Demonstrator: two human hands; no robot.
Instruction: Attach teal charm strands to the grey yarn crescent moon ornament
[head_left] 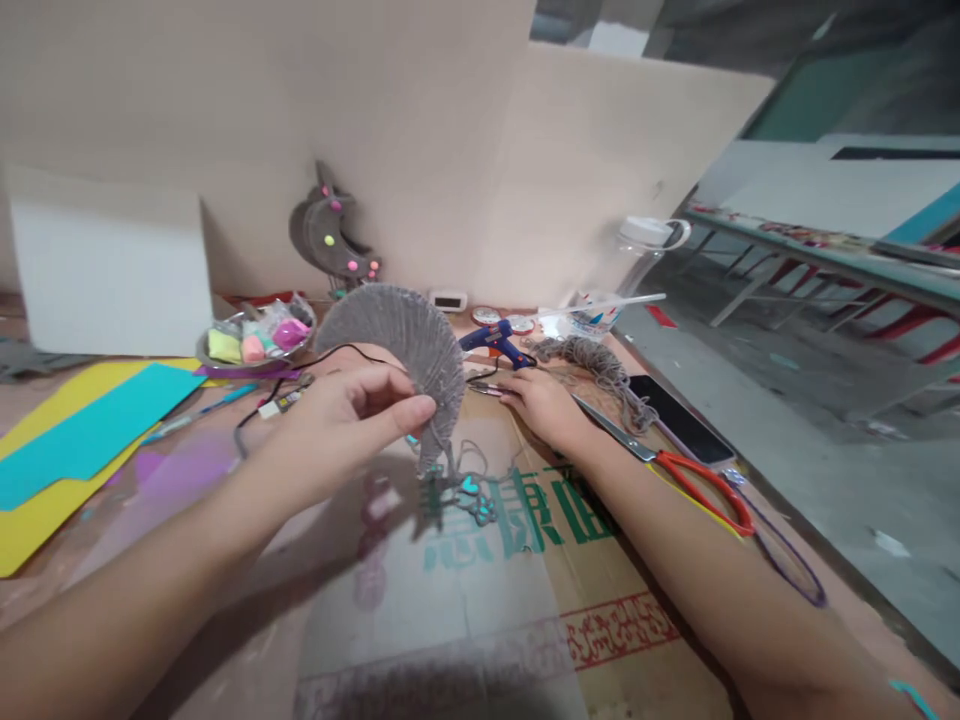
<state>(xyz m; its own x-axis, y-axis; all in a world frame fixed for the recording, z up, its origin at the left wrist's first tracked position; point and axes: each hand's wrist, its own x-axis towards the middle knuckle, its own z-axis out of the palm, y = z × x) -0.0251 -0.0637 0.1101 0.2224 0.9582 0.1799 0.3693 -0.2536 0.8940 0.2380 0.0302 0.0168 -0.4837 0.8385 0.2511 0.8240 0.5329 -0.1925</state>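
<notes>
My left hand [352,415] pinches a grey yarn-wrapped crescent shape [409,345] and holds it upright above the cardboard sheet [480,590]. A strand of grey yarn hangs from its lower tip. My right hand [541,400] lies low on the table, fingers curled down near a thin tool by the blue glue gun [496,342]; what it grips is hidden. A loose pile of grey yarn [592,362] lies just behind that hand.
Red-handled scissors [679,465] and a dark phone [682,420] lie to the right. A bowl of coloured clay [255,342], teal and yellow foam sheets [75,440] and a white box [112,270] sit left. A second decorated crescent [330,235] leans on the cardboard wall.
</notes>
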